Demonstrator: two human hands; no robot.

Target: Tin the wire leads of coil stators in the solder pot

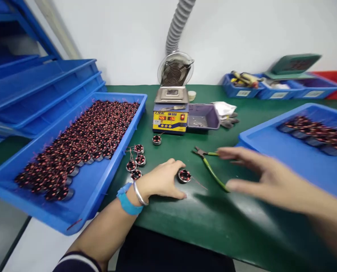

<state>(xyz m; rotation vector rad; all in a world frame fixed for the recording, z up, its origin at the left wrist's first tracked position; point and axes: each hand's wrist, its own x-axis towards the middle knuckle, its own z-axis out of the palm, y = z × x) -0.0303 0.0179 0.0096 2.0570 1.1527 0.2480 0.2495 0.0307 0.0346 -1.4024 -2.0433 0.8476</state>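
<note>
A small round motor stator with dark windings and a thin reddish wire tail sits on the green table. My left hand is just left of it, thumb and fingers apart, fingertips close to its rim; whether they touch it I cannot tell. Green-handled cutting pliers lie on the table with their jaws pointing away. My right hand, slightly blurred, is open at the pliers' handles, fingers by one handle and thumb by the other. Several more stators stand left of my left hand, and a single stator stands farther back.
A blue tray packed with stators fills the left. Another blue tray with stators is at right. Behind stand a yellow-fronted solder pot with red digits, a purple bin and tool boxes. Blue crates are stacked at left.
</note>
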